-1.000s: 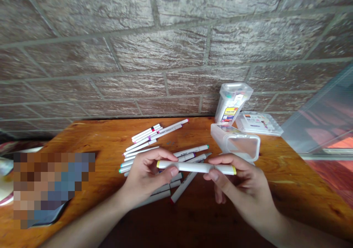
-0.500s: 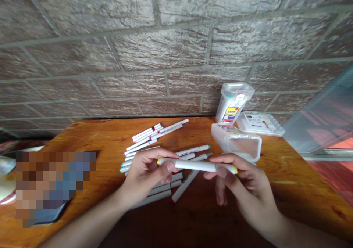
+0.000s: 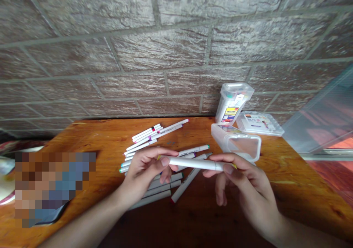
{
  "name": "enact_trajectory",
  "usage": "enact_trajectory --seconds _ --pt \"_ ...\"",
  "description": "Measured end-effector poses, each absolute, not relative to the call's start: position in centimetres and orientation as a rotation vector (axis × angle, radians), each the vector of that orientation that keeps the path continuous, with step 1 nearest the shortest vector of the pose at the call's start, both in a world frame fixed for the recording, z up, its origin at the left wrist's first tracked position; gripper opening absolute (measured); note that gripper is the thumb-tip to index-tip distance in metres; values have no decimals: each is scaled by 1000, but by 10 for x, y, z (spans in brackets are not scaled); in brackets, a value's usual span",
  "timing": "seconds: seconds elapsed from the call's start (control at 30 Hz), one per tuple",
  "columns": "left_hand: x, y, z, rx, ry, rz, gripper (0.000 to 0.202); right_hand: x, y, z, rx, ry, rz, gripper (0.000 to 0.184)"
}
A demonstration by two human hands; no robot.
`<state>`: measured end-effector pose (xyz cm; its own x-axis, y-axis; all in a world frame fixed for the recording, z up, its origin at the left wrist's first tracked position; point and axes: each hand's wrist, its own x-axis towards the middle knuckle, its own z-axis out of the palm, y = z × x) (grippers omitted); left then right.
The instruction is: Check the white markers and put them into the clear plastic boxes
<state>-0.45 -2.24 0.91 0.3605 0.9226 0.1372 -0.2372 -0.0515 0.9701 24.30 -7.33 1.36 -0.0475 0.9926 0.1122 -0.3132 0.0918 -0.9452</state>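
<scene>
A white marker with yellow end caps (image 3: 193,163) is held level above the wooden table (image 3: 96,137), one end in each hand. My left hand (image 3: 146,171) pinches its left end between thumb and fingers. My right hand (image 3: 242,182) pinches its right end, covering the cap there. Below and behind the hands lie several white markers (image 3: 149,139) with coloured caps, scattered on the wood. More of them (image 3: 165,189) lie under my left hand.
An open clear plastic case (image 3: 237,143) lies just beyond my right hand. A tall clear tub of markers (image 3: 233,103) and a flat clear lid (image 3: 259,123) stand by the brick wall. A clear bin (image 3: 325,119) is at right; a blurred patch sits at left.
Both hands have slid inward over the marker's ends, so the yellow caps are now mostly covered. The marker sits slightly higher and further from me.
</scene>
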Motion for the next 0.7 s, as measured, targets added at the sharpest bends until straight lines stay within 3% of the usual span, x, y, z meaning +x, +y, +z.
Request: enact_trajectory --seconds 0.7 --pt "-3 -22 12 1266 708 1100 20 244 -73 14 -839 -1080 1319 26"
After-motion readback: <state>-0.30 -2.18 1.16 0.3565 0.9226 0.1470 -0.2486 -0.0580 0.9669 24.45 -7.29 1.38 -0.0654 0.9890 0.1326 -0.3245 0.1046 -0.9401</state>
